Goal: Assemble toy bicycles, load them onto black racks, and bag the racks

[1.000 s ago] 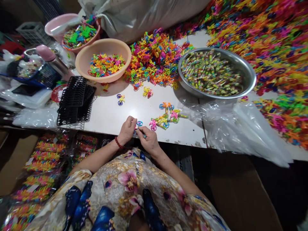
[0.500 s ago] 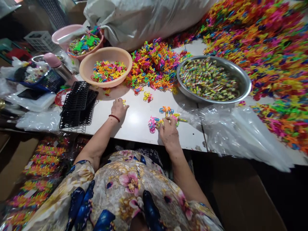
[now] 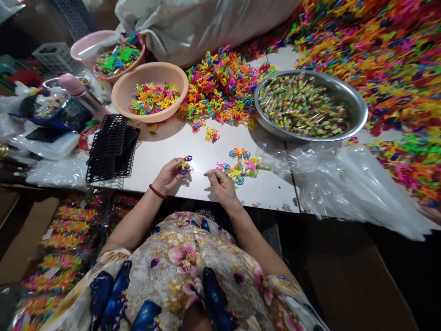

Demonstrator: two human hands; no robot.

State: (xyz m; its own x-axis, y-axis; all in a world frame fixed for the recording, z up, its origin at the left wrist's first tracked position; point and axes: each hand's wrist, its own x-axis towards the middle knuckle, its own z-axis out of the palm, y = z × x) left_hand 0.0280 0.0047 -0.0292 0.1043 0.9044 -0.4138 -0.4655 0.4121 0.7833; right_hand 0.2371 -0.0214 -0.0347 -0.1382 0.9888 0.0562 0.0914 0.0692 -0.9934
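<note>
My left hand (image 3: 170,174) pinches a small yellow toy bicycle with blue wheels (image 3: 185,164) just above the white table (image 3: 161,156). My right hand (image 3: 220,183) hovers beside it with the fingers loosely curled and nothing visible in them. A small cluster of assembled toy bicycles (image 3: 239,165) lies on the table just right of my right hand. A lone yellow and pink bicycle (image 3: 211,134) lies farther back.
A peach bowl (image 3: 138,82) of coloured parts and a steel basin (image 3: 358,110) of wrapped candies stand behind. Heaps of plastic bicycles (image 3: 223,87) cover the back and right. Black grid trays (image 3: 110,145) lie at left, clear plastic bags (image 3: 344,184) at right.
My left hand came back from the far left with a yellow and blue bicycle. My right hand left the cluster of bicycles and drew in toward the left hand.
</note>
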